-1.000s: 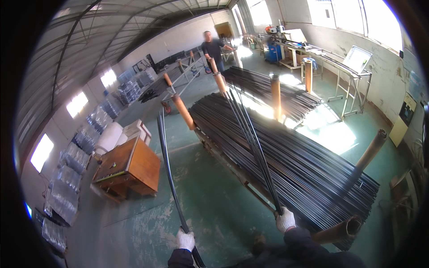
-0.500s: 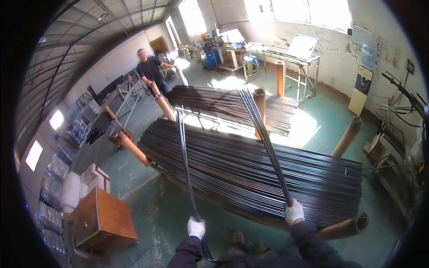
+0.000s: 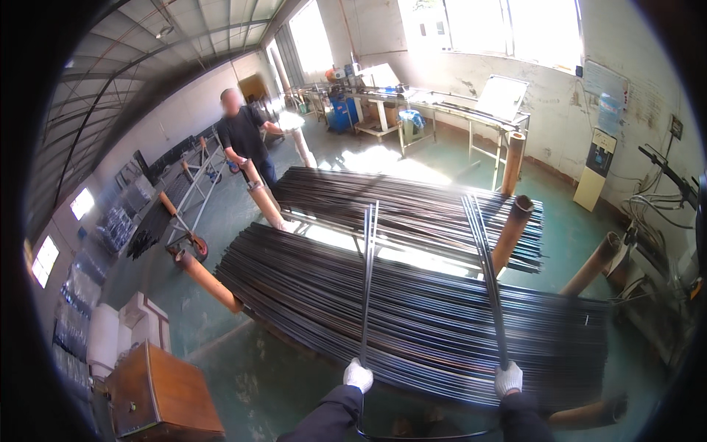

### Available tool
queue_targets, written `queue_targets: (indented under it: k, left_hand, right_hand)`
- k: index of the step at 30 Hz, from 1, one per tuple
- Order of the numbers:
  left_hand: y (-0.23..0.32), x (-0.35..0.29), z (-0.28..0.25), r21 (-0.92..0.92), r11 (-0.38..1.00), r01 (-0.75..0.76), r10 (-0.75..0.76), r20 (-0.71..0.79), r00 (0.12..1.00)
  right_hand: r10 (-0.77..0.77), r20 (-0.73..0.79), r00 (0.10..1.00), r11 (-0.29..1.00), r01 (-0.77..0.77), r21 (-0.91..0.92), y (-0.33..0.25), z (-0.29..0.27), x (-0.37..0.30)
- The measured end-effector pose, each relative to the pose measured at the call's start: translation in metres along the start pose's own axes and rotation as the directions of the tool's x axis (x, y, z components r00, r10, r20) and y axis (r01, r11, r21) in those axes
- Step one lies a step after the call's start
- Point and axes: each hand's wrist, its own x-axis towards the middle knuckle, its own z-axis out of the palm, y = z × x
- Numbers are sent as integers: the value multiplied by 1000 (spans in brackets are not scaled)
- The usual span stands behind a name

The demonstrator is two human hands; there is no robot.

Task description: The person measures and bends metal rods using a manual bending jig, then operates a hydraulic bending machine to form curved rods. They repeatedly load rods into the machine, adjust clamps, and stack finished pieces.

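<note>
My left hand [image 3: 359, 376], in a white glove, is closed round a few long thin black strips [image 3: 367, 295] that rise away from me. My right hand [image 3: 508, 379], gloved the same, grips more black strips [image 3: 490, 280], whose far ends stick up beyond the near pile. Below my hands a black strip curves across at the lower edge, seemingly joining the two held lengths in a loop. Both hands are at the near side of a wide pile of black strips [image 3: 412, 317]. My fingertips are hidden behind the gloves' backs.
A second pile of strips [image 3: 398, 184] lies beyond the near one. Brown tube posts [image 3: 210, 283] stand round the piles. A person in dark clothes [image 3: 247, 132] is at the far left post. A wooden cabinet [image 3: 173, 390] sits at lower left, a water dispenser [image 3: 595, 169] at right.
My left hand has moved right, closer to my right hand. The far ends of the held strips have swung right and lower over the piles. The view has shifted somewhat.
</note>
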Motion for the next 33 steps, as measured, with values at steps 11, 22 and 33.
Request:
queue_targets:
  k: [11, 22, 33]
  left_hand:
    - [55, 86, 51, -39, 999, 32, -24, 176, 984]
    - [11, 58, 102, 43, 998, -43, 33, 212, 977]
    - [-15, 18, 102, 14, 991, -135, 132, 140, 981]
  right_hand:
    - [75, 100, 992, 989, -61, -137, 83, 71, 92]
    - [101, 65, 993, 995, -101, -1, 78, 53, 116]
    - [80, 79, 994, 997, -81, 16, 83, 53, 120]
